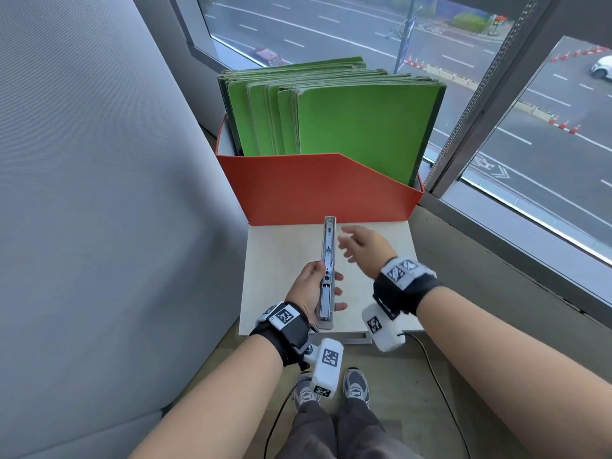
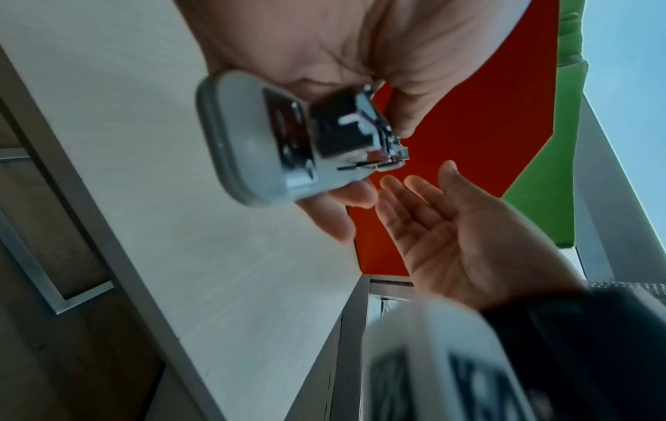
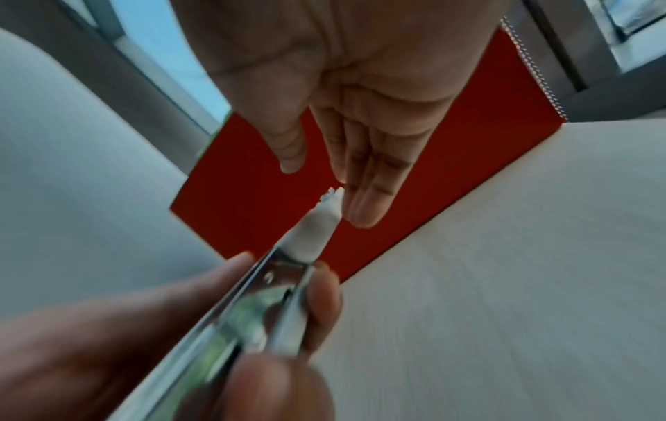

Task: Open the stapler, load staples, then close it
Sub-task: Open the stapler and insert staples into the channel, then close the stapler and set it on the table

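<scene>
The stapler (image 1: 326, 270) is swung fully open into one long, narrow strip of bright metal and pale grey plastic, held above the near half of the small tabletop (image 1: 381, 260), its far tip reaching toward the table's far edge. No brand or writing can be read on it. The left hand (image 1: 309, 288) grips its near half from below, thumb on the left side and fingertips curled up along the right. From the left wrist view the rounded grey plastic end and a shiny, boxy metal part show close up, blurred.

The right hand (image 1: 364, 246) hovers just right of the stapler's far half, fingers straight and loosely spread, holding nothing; whether a fingertip touches the metal cannot be told.

The tabletop is a pale, matt board with a faint wood grain and square corners. At its far edge stands an orange-red cardboard file box (image 1: 318, 190) with a slanted cut front, packed with upright green card folders (image 1: 357, 120). Both wrists carry black straps with white blocks printed with black-and-white square marker codes.
</scene>
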A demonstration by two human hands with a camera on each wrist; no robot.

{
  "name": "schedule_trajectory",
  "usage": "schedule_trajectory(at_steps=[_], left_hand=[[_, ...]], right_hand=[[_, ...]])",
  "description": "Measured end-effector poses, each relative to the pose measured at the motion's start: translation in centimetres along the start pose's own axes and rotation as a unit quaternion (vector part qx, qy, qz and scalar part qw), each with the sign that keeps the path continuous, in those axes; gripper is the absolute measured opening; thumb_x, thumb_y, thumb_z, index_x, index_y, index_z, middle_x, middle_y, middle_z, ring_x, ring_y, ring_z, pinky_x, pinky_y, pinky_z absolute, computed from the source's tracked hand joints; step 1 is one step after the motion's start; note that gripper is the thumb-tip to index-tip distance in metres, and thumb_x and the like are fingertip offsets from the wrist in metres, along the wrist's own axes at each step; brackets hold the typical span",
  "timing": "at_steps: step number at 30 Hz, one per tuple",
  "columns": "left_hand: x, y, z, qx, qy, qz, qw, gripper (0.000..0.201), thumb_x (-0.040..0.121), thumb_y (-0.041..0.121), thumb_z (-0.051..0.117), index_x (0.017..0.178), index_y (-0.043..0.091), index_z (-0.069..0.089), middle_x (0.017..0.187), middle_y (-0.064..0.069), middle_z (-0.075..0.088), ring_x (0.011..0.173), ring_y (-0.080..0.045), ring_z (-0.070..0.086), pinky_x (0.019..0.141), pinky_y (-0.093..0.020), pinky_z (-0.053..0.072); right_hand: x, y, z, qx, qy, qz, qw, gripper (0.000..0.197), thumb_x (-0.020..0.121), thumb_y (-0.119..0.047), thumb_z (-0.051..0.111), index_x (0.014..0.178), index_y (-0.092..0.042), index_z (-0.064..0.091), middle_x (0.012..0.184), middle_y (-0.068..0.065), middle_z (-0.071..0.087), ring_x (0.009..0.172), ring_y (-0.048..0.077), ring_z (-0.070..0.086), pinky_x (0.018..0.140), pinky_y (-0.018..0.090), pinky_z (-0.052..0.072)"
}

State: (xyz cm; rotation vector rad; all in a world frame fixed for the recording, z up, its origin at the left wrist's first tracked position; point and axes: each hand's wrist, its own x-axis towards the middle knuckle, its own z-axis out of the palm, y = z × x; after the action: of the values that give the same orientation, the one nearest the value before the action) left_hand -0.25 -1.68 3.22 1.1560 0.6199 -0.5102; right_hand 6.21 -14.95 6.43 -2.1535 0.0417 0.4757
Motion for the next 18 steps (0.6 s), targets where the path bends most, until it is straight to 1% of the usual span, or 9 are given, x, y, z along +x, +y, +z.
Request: schedule_trajectory(at_steps=[2, 3, 5, 7, 10, 13, 15, 16, 18], left_hand=[[-0.5, -0.3, 0.2, 0.008, -0.016, -0.004, 1.0, 0.025, 0.099, 0.033, 0.035, 0.105, 0.015, 0.052, 0.084, -0.005, 0.061, 0.06, -0.019, 0.05, 0.049, -0.031, 0.052], [-0.8, -0.5, 0.3, 0.007, -0.022, -0.008, 1.0, 0.023, 0.099, 0.032, 0.035, 0.101, 0.017, 0.052, 0.082, -0.004, 0.061, 0.059, -0.018, 0.049, 0.047, -0.028, 0.049], [-1.2, -0.7, 0.3, -0.008, -0.033, -0.02, 0.999, 0.022, 0.099, 0.032, 0.035, 0.097, 0.019, 0.052, 0.08, -0.003, 0.059, 0.057, -0.018, 0.047, 0.044, -0.024, 0.043], [-1.2, -0.9, 0.1, -0.028, -0.036, -0.036, 0.998, 0.02, 0.099, 0.031, 0.035, 0.097, 0.019, 0.05, 0.078, -0.004, 0.057, 0.055, -0.017, 0.046, 0.042, -0.022, 0.039], [-0.8, -1.0, -0.2, -0.05, -0.018, -0.063, 0.997, 0.022, 0.099, 0.035, 0.035, 0.098, 0.018, 0.048, 0.077, -0.005, 0.054, 0.053, -0.016, 0.045, 0.041, -0.02, 0.038], [-0.4, -0.7, -0.3, -0.073, 0.012, -0.085, 0.994, 0.046, 0.094, 0.055, 0.034, 0.088, 0.014, 0.055, 0.073, -0.003, 0.056, 0.054, -0.017, 0.046, 0.044, -0.023, 0.038], [0.1, -0.3, -0.4, -0.085, 0.024, -0.081, 0.993, 0.054, 0.089, 0.063, 0.034, 0.081, 0.015, 0.055, 0.07, -0.004, 0.056, 0.054, -0.018, 0.046, 0.047, -0.025, 0.038], [0.2, -0.1, -0.5, -0.089, 0.029, -0.078, 0.993, 0.056, 0.087, 0.066, 0.035, 0.081, 0.015, 0.056, 0.07, -0.004, 0.056, 0.054, -0.019, 0.047, 0.048, -0.025, 0.038], [0.6, 0.3, -0.5, -0.085, 0.037, -0.072, 0.993, 0.06, 0.08, 0.072, 0.041, 0.09, 0.016, 0.061, 0.071, -0.003, 0.055, 0.057, -0.018, 0.049, 0.049, -0.026, 0.041]], right_hand=[[1.9, -0.5, 0.1, 0.04, -0.011, 0.056, 0.998, 0.047, 0.096, -0.035, 0.044, 0.135, -0.009, 0.045, 0.11, 0.014, 0.069, 0.081, 0.023, 0.067, 0.069, 0.031, 0.055], [2.8, -0.6, 0.1, 0.067, -0.01, 0.07, 0.995, 0.047, 0.097, -0.034, 0.044, 0.135, -0.007, 0.045, 0.109, 0.016, 0.068, 0.081, 0.025, 0.067, 0.072, 0.034, 0.057], [3.8, -0.7, 0.0, 0.111, -0.003, 0.078, 0.991, 0.041, 0.097, -0.027, 0.046, 0.127, 0.001, 0.053, 0.099, 0.018, 0.068, 0.079, 0.029, 0.066, 0.081, 0.044, 0.059], [4.0, -0.8, -0.2, 0.102, 0.005, 0.066, 0.993, 0.032, 0.097, -0.021, 0.048, 0.113, 0.002, 0.063, 0.09, 0.02, 0.07, 0.074, 0.029, 0.067, 0.084, 0.047, 0.058], [3.1, -1.7, -0.7, 0.077, 0.015, -0.006, 0.997, 0.025, 0.095, -0.017, 0.052, 0.11, -0.004, 0.067, 0.096, 0.02, 0.073, 0.076, 0.026, 0.069, 0.078, 0.038, 0.061], [1.0, -3.1, -1.2, 0.05, 0.001, -0.097, 0.994, 0.023, 0.092, -0.02, 0.057, 0.11, -0.013, 0.068, 0.096, 0.006, 0.074, 0.084, 0.021, 0.07, 0.079, 0.031, 0.059], [-0.8, -3.6, -1.2, 0.018, -0.014, -0.147, 0.989, 0.021, 0.089, -0.022, 0.06, 0.108, -0.019, 0.068, 0.096, -0.002, 0.072, 0.088, 0.013, 0.069, 0.082, 0.027, 0.056], [-1.8, -3.6, -1.2, 0.014, -0.025, -0.163, 0.986, 0.019, 0.087, -0.022, 0.063, 0.106, -0.021, 0.068, 0.097, -0.005, 0.072, 0.089, 0.009, 0.068, 0.082, 0.026, 0.055], [-3.8, -3.2, -0.8, 0.029, -0.054, -0.189, 0.98, 0.016, 0.083, -0.019, 0.068, 0.099, -0.022, 0.069, 0.097, -0.006, 0.071, 0.09, 0.007, 0.067, 0.082, 0.025, 0.057]])
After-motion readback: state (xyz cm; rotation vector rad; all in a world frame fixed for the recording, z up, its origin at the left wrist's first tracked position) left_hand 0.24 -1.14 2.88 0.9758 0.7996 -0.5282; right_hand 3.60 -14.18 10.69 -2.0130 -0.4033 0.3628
